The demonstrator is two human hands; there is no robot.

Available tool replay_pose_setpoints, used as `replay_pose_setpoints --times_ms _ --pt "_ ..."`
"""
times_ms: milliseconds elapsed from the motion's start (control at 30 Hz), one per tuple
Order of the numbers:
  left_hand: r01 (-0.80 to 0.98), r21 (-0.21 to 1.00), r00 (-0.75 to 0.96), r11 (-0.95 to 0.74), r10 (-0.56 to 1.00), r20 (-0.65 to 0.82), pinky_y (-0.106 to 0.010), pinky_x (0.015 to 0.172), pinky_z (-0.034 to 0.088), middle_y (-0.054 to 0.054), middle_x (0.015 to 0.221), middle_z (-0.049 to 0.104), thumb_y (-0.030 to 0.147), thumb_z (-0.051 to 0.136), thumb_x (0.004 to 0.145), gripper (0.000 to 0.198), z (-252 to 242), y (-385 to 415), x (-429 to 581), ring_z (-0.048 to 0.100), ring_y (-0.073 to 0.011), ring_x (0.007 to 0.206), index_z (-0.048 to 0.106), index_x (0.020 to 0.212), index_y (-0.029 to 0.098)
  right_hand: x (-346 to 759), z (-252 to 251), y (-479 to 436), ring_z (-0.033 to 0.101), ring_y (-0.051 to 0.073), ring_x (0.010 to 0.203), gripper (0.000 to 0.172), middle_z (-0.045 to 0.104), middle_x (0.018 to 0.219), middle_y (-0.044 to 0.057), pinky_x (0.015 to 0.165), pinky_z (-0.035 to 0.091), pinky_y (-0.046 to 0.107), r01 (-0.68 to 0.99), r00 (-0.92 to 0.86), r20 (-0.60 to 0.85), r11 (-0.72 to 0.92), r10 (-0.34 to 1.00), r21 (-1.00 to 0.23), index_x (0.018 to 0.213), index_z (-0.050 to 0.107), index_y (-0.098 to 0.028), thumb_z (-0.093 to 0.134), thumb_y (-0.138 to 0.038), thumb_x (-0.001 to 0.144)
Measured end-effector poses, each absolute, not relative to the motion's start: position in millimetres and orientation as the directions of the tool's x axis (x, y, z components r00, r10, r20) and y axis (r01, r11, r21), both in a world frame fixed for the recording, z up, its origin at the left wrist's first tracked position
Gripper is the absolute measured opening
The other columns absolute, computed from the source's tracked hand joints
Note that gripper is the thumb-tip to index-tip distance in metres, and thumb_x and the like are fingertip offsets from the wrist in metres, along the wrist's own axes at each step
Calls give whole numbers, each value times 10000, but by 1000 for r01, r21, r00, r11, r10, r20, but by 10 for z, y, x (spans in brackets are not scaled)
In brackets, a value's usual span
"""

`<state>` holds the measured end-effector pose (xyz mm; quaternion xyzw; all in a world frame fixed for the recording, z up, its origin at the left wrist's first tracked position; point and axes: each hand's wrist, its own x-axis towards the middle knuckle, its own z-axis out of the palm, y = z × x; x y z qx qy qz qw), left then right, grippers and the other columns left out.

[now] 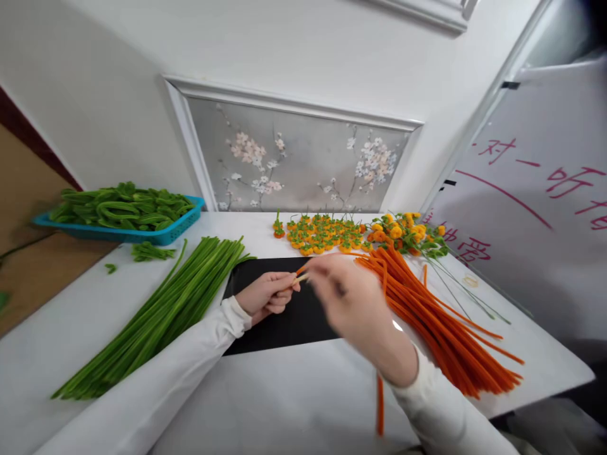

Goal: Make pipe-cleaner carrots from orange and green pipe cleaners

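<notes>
Over the black mat (284, 322), my left hand (272, 294) is closed on a thin pale stick. My right hand (348, 300) is raised at the stick's other end, blurred by motion, its fingers bent; whether it grips anything is not clear. A short bit of orange shows between the hands by the stick. An orange pipe cleaner (380, 404) hangs below my right wrist. Long green pipe cleaners (165, 316) lie left of the mat, and a bundle of orange pipe cleaners (441, 325) lies to the right.
A blue basket (177, 234) of folded green pieces stands at the back left, near a small green pile (152, 252). Small yellow-orange flowers (322, 234) lie at the back, beside a bunch of stemmed flowers (408, 232). A whiteboard (535, 151) rises at the right.
</notes>
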<state>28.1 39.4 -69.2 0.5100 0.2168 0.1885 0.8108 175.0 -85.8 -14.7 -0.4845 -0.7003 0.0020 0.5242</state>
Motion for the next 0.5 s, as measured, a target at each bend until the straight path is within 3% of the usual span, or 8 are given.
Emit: replay_pose_setpoints --times_ms 67,133,167,233,300,333,500 --pt "-65 901 838 429 514 -184 -117 333 94 104 478 238 344 650 808 278 -661 303 255 116 -3 384 599 707 90 2021 -73 -698 605 156 830 165 626 905 53 750 482 270 597 421 759 479 496 -644 991 566 -216 413 -251 939" --pt "-58 893 844 447 499 -195 -125 333 82 107 474 229 366 666 792 294 -622 223 227 100 -3 386 595 697 97 2134 -173 -572 599 168 899 226 608 980 76 776 486 304 521 566 710 485 420 -702 1094 514 -222 333 -269 966" --pt "-55 889 849 454 490 -198 -129 332 80 103 473 240 375 668 787 304 -603 193 215 101 -3 385 593 689 98 2147 -254 -519 595 176 937 239 613 1008 85 802 481 323 542 517 718 471 466 -696 1104 521 -222 329 -265 967" --pt "-45 887 858 460 472 -202 -133 329 76 100 470 246 373 669 785 302 -577 162 194 100 -3 381 594 687 98 2115 -410 -430 575 195 1038 229 633 1071 89 907 435 374 667 180 764 494 620 -558 1079 581 -228 394 -248 948" --pt "-43 888 854 458 478 -205 -135 328 67 102 467 239 362 659 795 290 -571 167 178 90 -5 379 592 692 99 2046 -513 -363 561 198 1088 220 664 1063 58 1019 336 424 735 -196 680 565 707 -375 1074 625 -255 466 -224 926" --pt "-49 888 846 457 492 -206 -135 328 63 105 466 232 360 652 800 286 -575 180 170 83 -7 379 589 694 102 2012 -543 -334 574 189 1063 229 681 1025 41 1037 313 426 743 -296 630 588 718 -321 1078 636 -265 475 -210 924" --pt "-90 892 775 443 593 -217 -125 339 95 97 514 247 404 565 860 314 -603 287 109 99 -14 398 582 768 104 1992 -614 -213 618 150 929 254 685 1015 46 838 459 259 808 -307 543 515 782 -285 1026 684 -232 446 -189 947"
